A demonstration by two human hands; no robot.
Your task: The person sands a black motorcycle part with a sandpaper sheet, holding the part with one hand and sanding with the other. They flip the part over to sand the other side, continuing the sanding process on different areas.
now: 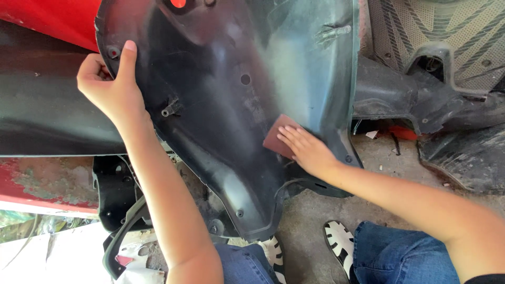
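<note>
Here my left hand (108, 87) grips the black plastic panel (221, 105) edge; my right hand (307, 150) presses flat, fingers together, on the reddish-brown sandpaper (277, 138).

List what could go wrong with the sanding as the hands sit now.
The left hand grips the black plastic panel only at its edge, so the panel might shift or flex under pressure. The right hand presses the reddish-brown sandpaper with flat fingers; it could slip out, scraping fingertips on the panel.
</note>
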